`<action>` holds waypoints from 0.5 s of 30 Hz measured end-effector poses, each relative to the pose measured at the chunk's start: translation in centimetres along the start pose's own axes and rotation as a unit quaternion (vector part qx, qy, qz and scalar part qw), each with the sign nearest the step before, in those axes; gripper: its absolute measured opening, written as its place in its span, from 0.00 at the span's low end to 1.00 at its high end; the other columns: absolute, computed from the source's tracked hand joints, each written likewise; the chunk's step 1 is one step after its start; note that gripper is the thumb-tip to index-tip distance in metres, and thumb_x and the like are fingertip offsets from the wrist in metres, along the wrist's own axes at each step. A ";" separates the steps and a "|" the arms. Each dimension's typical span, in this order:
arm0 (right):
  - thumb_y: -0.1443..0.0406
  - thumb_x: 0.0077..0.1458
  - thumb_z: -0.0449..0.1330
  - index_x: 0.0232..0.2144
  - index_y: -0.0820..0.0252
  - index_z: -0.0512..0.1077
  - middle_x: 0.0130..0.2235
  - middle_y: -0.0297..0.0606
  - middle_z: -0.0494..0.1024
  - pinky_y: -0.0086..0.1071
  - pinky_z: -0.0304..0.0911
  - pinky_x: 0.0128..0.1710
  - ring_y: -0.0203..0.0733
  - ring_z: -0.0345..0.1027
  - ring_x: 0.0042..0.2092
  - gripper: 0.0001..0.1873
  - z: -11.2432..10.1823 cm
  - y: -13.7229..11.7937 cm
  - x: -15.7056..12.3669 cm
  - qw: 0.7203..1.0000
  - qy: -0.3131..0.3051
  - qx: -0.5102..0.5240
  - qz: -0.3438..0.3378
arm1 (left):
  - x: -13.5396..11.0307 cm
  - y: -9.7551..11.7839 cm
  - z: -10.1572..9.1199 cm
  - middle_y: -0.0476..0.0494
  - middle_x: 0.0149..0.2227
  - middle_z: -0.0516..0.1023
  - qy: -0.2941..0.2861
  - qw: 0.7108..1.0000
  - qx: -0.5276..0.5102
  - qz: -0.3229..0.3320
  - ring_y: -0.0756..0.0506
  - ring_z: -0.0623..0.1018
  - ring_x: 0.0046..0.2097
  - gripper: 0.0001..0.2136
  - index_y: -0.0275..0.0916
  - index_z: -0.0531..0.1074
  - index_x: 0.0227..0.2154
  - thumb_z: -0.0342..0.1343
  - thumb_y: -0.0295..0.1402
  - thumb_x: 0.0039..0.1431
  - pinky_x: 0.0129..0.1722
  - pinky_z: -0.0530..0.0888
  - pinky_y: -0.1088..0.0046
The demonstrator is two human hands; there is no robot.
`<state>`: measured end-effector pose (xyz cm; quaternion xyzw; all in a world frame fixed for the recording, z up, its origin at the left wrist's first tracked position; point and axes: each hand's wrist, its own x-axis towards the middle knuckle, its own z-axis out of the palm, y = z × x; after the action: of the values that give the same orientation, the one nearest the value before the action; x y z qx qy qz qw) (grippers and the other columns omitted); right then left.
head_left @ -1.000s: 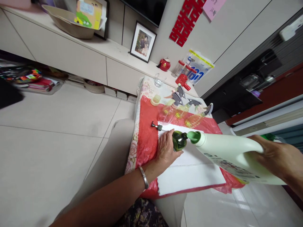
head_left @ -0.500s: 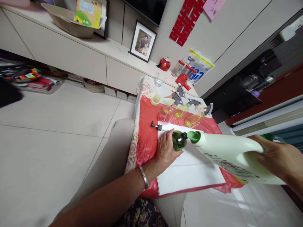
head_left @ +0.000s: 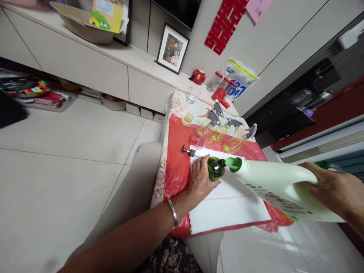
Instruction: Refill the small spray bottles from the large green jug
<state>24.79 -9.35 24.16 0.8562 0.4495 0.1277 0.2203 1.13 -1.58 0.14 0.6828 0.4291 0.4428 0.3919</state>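
- Here's the left hand (head_left: pixel 200 176), wrapped snugly around a small dark green bottle (head_left: pixel 216 169), fingers on one side and thumb on the other!
- Over to the right hand (head_left: pixel 337 185), gripping the handle of a big pale green jug (head_left: pixel 280 170), and that jug lies tipped well over on its side.
- Look how close this is: the jug's green spout (head_left: pixel 233 163) is right at the small bottle's mouth; whether they touch, I can't tell, nor whether any liquid is flowing.
- The small bottle sits above the white sheet (head_left: pixel 227 214), which lies over red plastic (head_left: pixel 176 170) on the table.
- Just beyond the left hand, a black pump top (head_left: pixel 189 151) lies on its side, off its bottle.
- Past it stands a pale yellow cap (head_left: pixel 187 119), and to its right a cluster of clear spray bottles (head_left: pixel 233 144) with grey triggers.
- At the table's far end, a glass mug (head_left: pixel 191 96); behind it, on the cabinet, a red pot (head_left: pixel 198 76) near a framed photo (head_left: pixel 173 47).
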 end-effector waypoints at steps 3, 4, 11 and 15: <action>0.47 0.38 0.46 0.42 0.43 0.72 0.33 0.34 0.75 0.35 0.58 0.31 0.47 0.69 0.34 0.30 -0.1 0.0 0.0 1.000 0.001 0.006 0.000 | 0.0 0.0 0.0 0.34 0.57 0.68 -0.003 1.000 0.006 0.001 0.33 0.70 0.59 0.47 0.39 0.52 0.60 0.73 0.27 0.39 0.59 0.68 0.51; 0.47 0.38 0.46 0.42 0.43 0.72 0.33 0.34 0.75 0.36 0.58 0.31 0.47 0.69 0.34 0.30 -0.2 0.0 0.0 1.000 0.001 0.006 -0.001 | 0.0 0.0 0.0 0.34 0.57 0.68 -0.004 1.000 0.006 0.000 0.33 0.69 0.59 0.47 0.39 0.51 0.60 0.73 0.27 0.39 0.59 0.68 0.51; 0.46 0.40 0.46 0.42 0.41 0.71 0.34 0.33 0.75 0.35 0.58 0.31 0.47 0.69 0.35 0.28 0.0 0.3 0.1 1.000 0.004 -0.010 -0.002 | 0.0 0.0 0.0 0.34 0.57 0.68 -0.002 1.000 0.003 -0.001 0.32 0.69 0.59 0.47 0.41 0.51 0.60 0.73 0.27 0.39 0.59 0.68 0.49; 0.47 0.39 0.46 0.43 0.40 0.71 0.35 0.32 0.76 0.35 0.58 0.31 0.47 0.69 0.35 0.28 0.0 0.3 0.2 1.000 -0.003 -0.004 0.000 | 0.1 0.0 0.0 0.35 0.57 0.68 -0.003 1.000 -0.001 -0.002 0.32 0.69 0.59 0.47 0.42 0.51 0.60 0.73 0.27 0.38 0.59 0.69 0.49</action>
<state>25.14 -9.31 24.32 0.8555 0.4486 0.1266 0.2257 1.18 -1.52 0.13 0.6833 0.4287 0.4400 0.3946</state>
